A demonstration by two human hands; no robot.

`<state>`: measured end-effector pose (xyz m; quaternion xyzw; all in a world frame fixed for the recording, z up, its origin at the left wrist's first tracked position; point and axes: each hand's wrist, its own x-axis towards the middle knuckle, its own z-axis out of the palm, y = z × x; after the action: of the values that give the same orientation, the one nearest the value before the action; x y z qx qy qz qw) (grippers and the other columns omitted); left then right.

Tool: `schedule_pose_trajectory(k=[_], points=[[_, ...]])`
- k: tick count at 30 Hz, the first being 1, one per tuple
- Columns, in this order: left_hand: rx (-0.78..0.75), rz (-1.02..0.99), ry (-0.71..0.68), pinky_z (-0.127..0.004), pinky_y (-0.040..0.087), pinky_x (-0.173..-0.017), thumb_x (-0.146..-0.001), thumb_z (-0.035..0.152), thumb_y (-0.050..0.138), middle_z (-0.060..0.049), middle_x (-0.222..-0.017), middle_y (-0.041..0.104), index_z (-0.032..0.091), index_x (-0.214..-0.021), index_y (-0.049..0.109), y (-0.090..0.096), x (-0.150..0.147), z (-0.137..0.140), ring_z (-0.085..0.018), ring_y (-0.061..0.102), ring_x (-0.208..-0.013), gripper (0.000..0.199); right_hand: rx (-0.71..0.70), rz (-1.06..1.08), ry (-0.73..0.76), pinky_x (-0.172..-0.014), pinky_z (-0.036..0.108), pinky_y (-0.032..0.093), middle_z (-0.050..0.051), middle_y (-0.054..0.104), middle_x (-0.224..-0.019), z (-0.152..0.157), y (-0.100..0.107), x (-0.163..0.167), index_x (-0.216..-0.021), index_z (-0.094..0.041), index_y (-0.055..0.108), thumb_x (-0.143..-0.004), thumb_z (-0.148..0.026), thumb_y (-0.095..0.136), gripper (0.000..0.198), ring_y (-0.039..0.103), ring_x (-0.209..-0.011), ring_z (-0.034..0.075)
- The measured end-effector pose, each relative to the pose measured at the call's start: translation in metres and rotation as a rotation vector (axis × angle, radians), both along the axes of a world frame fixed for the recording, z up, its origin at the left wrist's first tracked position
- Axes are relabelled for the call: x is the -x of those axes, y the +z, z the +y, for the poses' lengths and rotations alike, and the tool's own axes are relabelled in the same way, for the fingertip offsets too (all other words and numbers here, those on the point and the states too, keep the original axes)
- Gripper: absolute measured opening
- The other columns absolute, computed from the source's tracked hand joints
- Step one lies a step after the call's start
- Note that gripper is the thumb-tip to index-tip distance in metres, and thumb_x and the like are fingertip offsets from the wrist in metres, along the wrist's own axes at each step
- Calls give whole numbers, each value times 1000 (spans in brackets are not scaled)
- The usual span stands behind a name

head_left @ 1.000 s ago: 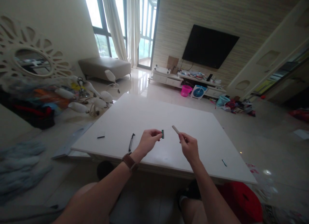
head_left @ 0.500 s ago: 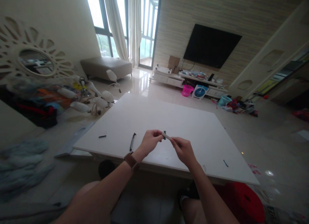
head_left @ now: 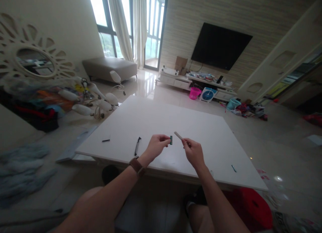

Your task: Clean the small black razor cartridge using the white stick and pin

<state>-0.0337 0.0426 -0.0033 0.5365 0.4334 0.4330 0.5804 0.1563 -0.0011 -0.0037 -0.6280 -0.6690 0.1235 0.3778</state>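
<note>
My left hand, with a brown watch strap at the wrist, pinches a small green and black razor cartridge between thumb and fingers. My right hand grips one end of a flat grey stick; its free end points up and left, apart from the cartridge. Left of my hands a dark razor handle lies on the white table. Farther left lies a short black strip. A small green and dark piece rests near the right front edge of the table.
A chandelier with white shades stands off the table's left side. Beneath the right front edge is a red stool-like object. A pink basket and a blue fan stand by the far cabinet.
The grey stick has moved off the razor cartridge, as my right hand shifted slightly right and tilted the stick's free end upward. My left hand stays nearly in place, still holding the cartridge.
</note>
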Motion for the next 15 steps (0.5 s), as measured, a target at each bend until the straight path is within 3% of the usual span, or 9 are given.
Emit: schedule_pose_trajectory(k=[2, 7, 11, 15], points=[[3, 13, 5, -24, 46, -60, -73, 25, 67, -5, -73, 71, 13, -78, 74, 0, 0, 1, -12, 58, -61, 15, -40, 36, -36, -57, 24, 39, 3, 64, -65, 1, 0, 0, -92, -17, 74, -96, -44, 48, 37, 57, -59, 15], [-32, 30, -11, -24, 45, -60, -73, 24, 65, -5, -71, 71, 13, -77, 74, 1, 2, 1, -13, 59, -63, 15, -16, 13, 181, -61, 25, 41, 4, 67, -72, 0, 2, 2, -95, -19, 74, -96, -42, 49, 34, 57, -64, 15], [-1, 25, 6, -24, 45, -60, -72, 25, 67, -5, -71, 71, 13, -77, 74, 2, 2, 0, -12, 58, -60, 15, -63, 71, -43, -57, 25, 39, 3, 62, -67, 2, 1, -7, -92, -18, 73, -95, -45, 51, 35, 54, -59, 14], [26, 22, 29, -24, 45, -59, -71, 24, 67, -5, -69, 70, 12, -78, 74, 2, 2, 1, -12, 57, -58, 15, -77, 420, -85, -44, 22, 33, -1, 56, -66, 0, -3, -4, -121, -18, 62, -93, -50, 52, 44, 42, -48, 10]])
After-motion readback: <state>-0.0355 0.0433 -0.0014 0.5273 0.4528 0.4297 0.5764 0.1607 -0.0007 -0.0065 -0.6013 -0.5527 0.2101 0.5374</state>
